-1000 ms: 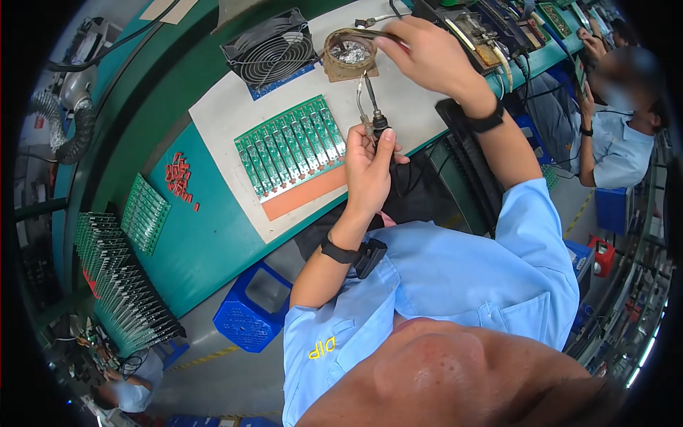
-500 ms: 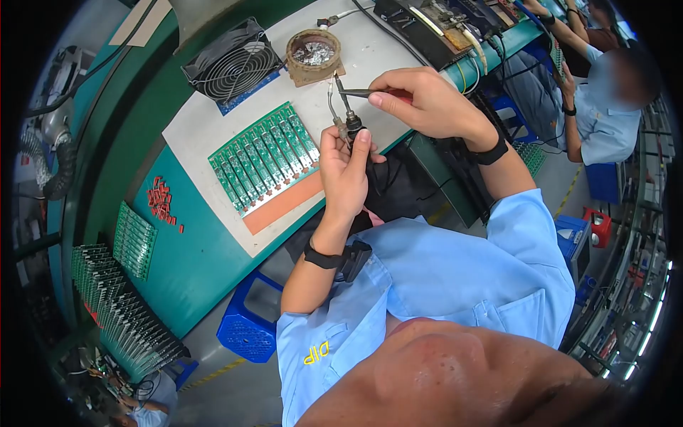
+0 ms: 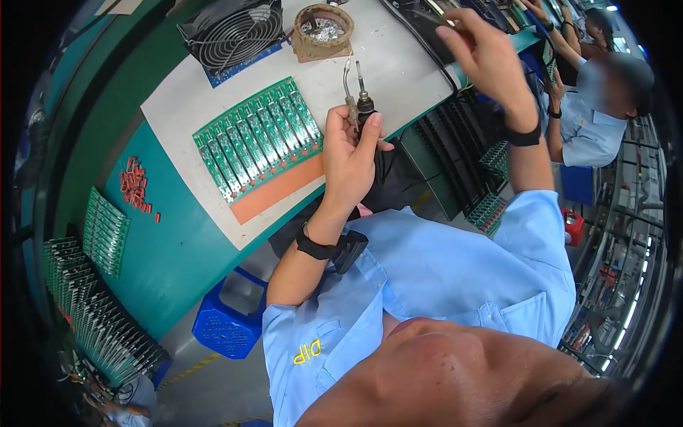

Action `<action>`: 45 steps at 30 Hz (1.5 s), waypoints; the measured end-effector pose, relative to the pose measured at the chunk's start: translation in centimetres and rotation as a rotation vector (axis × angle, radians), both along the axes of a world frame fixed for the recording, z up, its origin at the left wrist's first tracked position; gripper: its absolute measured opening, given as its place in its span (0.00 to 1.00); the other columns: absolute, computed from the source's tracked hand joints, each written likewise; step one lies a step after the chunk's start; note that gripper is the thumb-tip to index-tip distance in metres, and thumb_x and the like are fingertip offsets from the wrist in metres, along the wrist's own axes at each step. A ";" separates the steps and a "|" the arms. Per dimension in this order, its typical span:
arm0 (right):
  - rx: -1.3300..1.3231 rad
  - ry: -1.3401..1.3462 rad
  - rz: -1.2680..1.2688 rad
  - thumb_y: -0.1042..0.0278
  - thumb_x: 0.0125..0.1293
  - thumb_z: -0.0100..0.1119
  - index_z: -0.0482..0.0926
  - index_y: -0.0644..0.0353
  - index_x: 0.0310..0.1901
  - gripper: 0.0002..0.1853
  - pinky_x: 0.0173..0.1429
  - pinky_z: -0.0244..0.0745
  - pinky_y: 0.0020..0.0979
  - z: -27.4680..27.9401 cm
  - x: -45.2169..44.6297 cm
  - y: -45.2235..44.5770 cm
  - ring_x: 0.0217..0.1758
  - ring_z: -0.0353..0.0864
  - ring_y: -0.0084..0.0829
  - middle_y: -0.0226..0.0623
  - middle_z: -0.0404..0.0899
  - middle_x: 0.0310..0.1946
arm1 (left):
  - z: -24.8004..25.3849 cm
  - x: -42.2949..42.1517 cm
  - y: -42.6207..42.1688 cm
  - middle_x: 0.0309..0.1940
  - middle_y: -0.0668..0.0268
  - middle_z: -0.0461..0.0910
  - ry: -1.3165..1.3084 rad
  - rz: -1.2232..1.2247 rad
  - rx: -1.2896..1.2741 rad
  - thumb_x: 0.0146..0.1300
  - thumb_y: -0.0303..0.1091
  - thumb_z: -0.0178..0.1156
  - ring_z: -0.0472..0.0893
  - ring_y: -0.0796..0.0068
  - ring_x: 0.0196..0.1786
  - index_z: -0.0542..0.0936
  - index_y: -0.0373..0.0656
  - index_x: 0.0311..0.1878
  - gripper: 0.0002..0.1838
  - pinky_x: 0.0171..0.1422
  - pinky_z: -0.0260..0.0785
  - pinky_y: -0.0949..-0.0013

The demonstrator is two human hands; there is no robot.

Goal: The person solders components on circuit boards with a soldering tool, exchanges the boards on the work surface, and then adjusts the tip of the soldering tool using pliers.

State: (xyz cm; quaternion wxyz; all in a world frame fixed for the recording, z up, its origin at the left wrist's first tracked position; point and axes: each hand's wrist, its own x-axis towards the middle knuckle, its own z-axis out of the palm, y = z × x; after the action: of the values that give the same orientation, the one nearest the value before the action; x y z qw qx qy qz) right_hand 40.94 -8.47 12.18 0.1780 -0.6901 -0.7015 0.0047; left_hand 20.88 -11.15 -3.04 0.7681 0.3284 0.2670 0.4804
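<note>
Two bare hands in view, both above the surface. Left hand: fingers closed around the dark handle of a soldering iron, metal tip pointing away from the wearer; a slim metal tube runs beside the tip, same hand. Right hand: raised well apart from the left, thumb and fingers pinched on a thin tool, near the dark equipment at the far edge; the tool's tip is not clear.

Round pot, holding shiny silvery metal, sits beyond the iron's tip, not touching it. Black fan stands just left of the pot. Green circuit board panel, in narrow strips, lies on the pale sheet, left of the left hand; an orange strip lies along its near edge. Farther left: small red parts in a loose pile, a second board panel, and a rack of upright boards. Co-worker seated at right.
</note>
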 end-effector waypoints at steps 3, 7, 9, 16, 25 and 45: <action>-0.032 -0.312 -0.047 0.65 0.66 0.62 0.80 0.60 0.40 0.08 0.49 0.72 0.42 2.1 -0.6 0.4 0.42 0.79 0.42 0.40 0.79 0.34 | 0.0 0.1 0.2 0.37 0.66 0.76 -0.020 -0.007 0.007 0.73 0.31 0.60 0.78 0.83 0.37 0.68 0.36 0.50 0.13 0.37 0.81 0.74; 0.196 -0.573 0.282 0.62 0.63 0.63 0.79 0.54 0.34 0.07 0.46 0.70 0.38 -0.3 2.1 2.5 0.40 0.78 0.36 0.34 0.77 0.30 | -0.3 0.2 0.2 0.37 0.66 0.76 -0.064 -0.022 0.017 0.73 0.32 0.61 0.78 0.83 0.38 0.68 0.36 0.50 0.14 0.38 0.80 0.74; 0.570 -0.327 0.622 0.61 0.61 0.62 0.79 0.51 0.31 0.05 0.44 0.68 0.35 -2.3 3.5 4.1 0.38 0.76 0.33 0.32 0.76 0.29 | -0.4 0.1 0.2 0.37 0.66 0.76 -0.065 -0.024 0.023 0.73 0.33 0.61 0.78 0.83 0.38 0.68 0.35 0.50 0.14 0.38 0.80 0.74; 0.117 -1.111 0.367 0.62 0.60 0.59 0.79 0.50 0.29 0.05 0.45 0.67 0.34 0.2 2.1 3.9 0.38 0.76 0.31 0.31 0.77 0.29 | -0.6 0.0 0.3 0.37 0.66 0.76 -0.065 -0.029 0.019 0.73 0.34 0.61 0.78 0.83 0.37 0.68 0.35 0.50 0.15 0.37 0.80 0.74; -0.030 -1.309 0.341 0.63 0.60 0.56 0.79 0.50 0.30 0.05 0.46 0.67 0.34 2.1 2.1 6.2 0.39 0.76 0.31 0.28 0.77 0.28 | -0.7 0.1 0.5 0.37 0.66 0.76 -0.067 -0.030 0.027 0.73 0.34 0.62 0.77 0.83 0.37 0.68 0.35 0.50 0.15 0.36 0.80 0.74; -0.045 -1.265 0.344 0.62 0.57 0.59 0.81 0.51 0.24 0.08 0.40 0.71 0.35 2.6 -0.9 8.1 0.34 0.81 0.33 0.32 0.80 0.25 | -0.8 0.0 0.5 0.39 0.65 0.76 -0.087 -0.045 0.032 0.73 0.34 0.62 0.78 0.83 0.38 0.69 0.34 0.52 0.16 0.37 0.81 0.73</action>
State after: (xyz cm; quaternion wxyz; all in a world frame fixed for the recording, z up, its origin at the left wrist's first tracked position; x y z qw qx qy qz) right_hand 40.05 -0.34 14.78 -0.2868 -0.4412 -0.7709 -0.3589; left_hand 20.84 -10.65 -3.85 0.7843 0.3255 0.2183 0.4810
